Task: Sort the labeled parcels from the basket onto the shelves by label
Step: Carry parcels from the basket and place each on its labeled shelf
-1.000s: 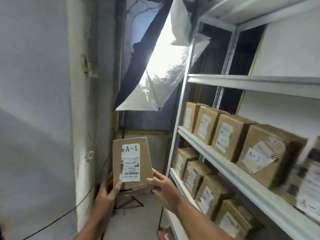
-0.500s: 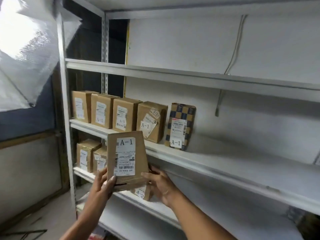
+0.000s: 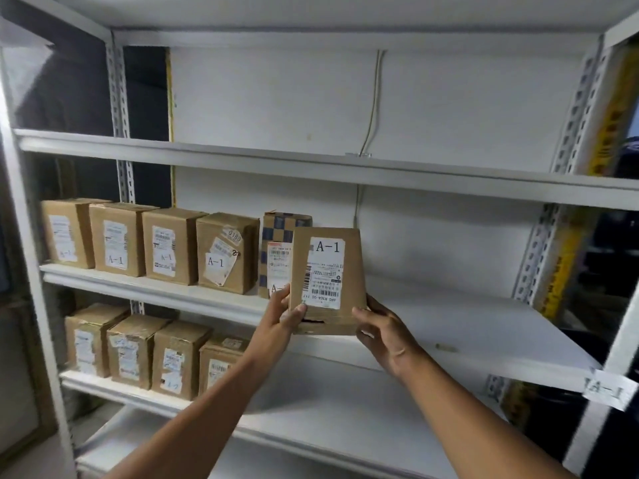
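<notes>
- Currently, head view: both hands hold one brown parcel point(image 3: 326, 278) upright in front of the middle shelf point(image 3: 449, 326), label facing the camera, marked "A-1".
- Left hand point(image 3: 281, 314) grips the parcel's lower left edge, thumb curled onto the front face beside the barcode.
- Right hand point(image 3: 383, 331) grips the lower right corner, fingers wrapped behind and under it.
- Parcel's bottom edge sits over the shelf's front edge; cannot tell if it touches the board.
- Just behind its left side stands a checkered parcel point(image 3: 281, 236), partly covered by it.
- Left of that, a row of four brown boxes point(image 3: 152, 242) runs to the shelf's left end; at least two show "A-1" labels.
- Right half of the middle shelf is bare white board.
- "A-1" tag point(image 3: 608, 388) is stuck near the shelf's front right corner, blurred.
- Lower shelf point(image 3: 311, 402) carries another row of brown boxes point(image 3: 145, 350) at its left end; labels unreadable.
- Upper shelf point(image 3: 345, 167) shows a thin cable point(image 3: 371, 102) running down the back wall.
</notes>
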